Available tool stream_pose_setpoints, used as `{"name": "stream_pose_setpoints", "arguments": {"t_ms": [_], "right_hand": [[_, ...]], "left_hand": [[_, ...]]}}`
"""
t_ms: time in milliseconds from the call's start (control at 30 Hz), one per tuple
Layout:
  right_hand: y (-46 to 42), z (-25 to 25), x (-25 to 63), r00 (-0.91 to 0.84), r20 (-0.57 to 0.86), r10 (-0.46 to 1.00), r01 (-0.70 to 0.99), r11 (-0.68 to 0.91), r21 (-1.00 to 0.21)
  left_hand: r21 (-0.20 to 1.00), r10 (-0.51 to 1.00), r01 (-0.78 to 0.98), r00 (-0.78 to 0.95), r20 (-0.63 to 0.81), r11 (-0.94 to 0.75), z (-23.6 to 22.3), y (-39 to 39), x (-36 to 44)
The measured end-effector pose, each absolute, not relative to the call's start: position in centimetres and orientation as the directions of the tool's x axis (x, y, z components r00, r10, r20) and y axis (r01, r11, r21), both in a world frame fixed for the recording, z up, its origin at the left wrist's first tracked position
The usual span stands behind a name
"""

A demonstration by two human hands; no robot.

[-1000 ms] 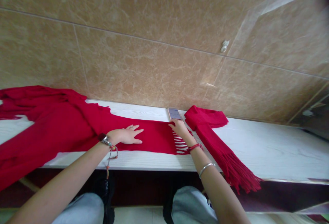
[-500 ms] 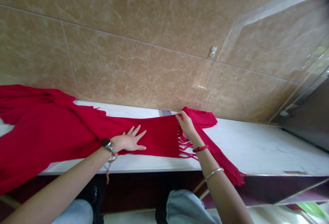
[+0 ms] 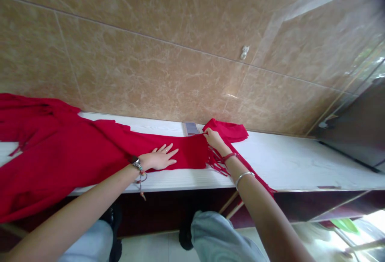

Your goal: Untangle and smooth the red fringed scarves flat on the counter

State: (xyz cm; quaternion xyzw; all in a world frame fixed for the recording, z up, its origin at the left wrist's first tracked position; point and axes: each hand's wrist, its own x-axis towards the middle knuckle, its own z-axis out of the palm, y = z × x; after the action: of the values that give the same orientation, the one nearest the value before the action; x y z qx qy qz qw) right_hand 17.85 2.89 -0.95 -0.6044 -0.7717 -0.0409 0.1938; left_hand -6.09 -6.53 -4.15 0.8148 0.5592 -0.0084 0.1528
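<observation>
A red fringed scarf lies lengthwise along a white bench top. My left hand rests on it palm down, fingers spread. At the fringed end, my right hand pinches the scarf's far corner between thumb and fingers. Fringe strands hang below and partly behind the right wrist. More red cloth, folded, sits beyond the right hand, and a red strip runs under the right forearm to the front edge. At the left, a large heap of red fabric spreads over the top and hangs over the front.
A phone-like grey rectangle lies by the wall, partly covered by the scarf. The brown tiled wall closes off the back and carries a small white figure. The white top runs right towards a dark panel.
My left hand has slid slightly right along the scarf, still flat. The scarf's near edge has shifted towards the wall, while my right hand keeps its pinch. The camera view has moved a little.
</observation>
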Motion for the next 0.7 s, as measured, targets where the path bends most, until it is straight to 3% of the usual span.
{"name": "stream_pose_setpoints", "arguments": {"t_ms": [167, 300, 367, 467, 567, 633, 700], "right_hand": [[1.9, -4.4, 15.1, -0.199, 0.375, 0.905, 0.963, 0.252, -0.097], [0.4, -4.1, 12.4, -0.37, 0.461, 0.806, 0.919, 0.391, 0.054], [-0.5, -3.8, 10.8, -0.547, 0.393, 0.739, 0.808, 0.589, 0.019], [-2.0, -4.6, 8.4, -0.723, 0.293, 0.625, 0.613, 0.777, -0.146], [-3.3, -6.3, 6.7, -0.761, 0.237, 0.603, 0.574, 0.797, -0.188], [-3.8, -7.4, 6.1, -0.791, 0.181, 0.584, 0.561, 0.811, -0.163], [-3.9, -8.0, 5.9, -0.805, 0.152, 0.573, 0.558, 0.819, -0.136]], "left_hand": [[0.199, 0.903, 0.918, 0.382, -0.199, -0.344, -2.1, -7.3, -10.3], [0.068, 0.953, 0.953, 0.298, -0.053, -0.295, -1.6, -10.2, -15.8], [-0.014, 0.974, 0.977, 0.212, 0.076, -0.211, -1.9, -12.2, -18.9], [-0.068, 0.969, 0.997, -0.009, 0.245, 0.027, -2.2, -14.6, -23.6], [0.007, 0.895, 0.946, -0.309, 0.321, 0.324, -2.3, -15.4, -28.7], [0.142, 0.839, 0.879, -0.476, 0.263, 0.454, -2.6, -15.3, -32.1], [0.304, 0.841, 0.832, -0.522, 0.143, 0.464, -3.1, -15.0, -34.8]]}}
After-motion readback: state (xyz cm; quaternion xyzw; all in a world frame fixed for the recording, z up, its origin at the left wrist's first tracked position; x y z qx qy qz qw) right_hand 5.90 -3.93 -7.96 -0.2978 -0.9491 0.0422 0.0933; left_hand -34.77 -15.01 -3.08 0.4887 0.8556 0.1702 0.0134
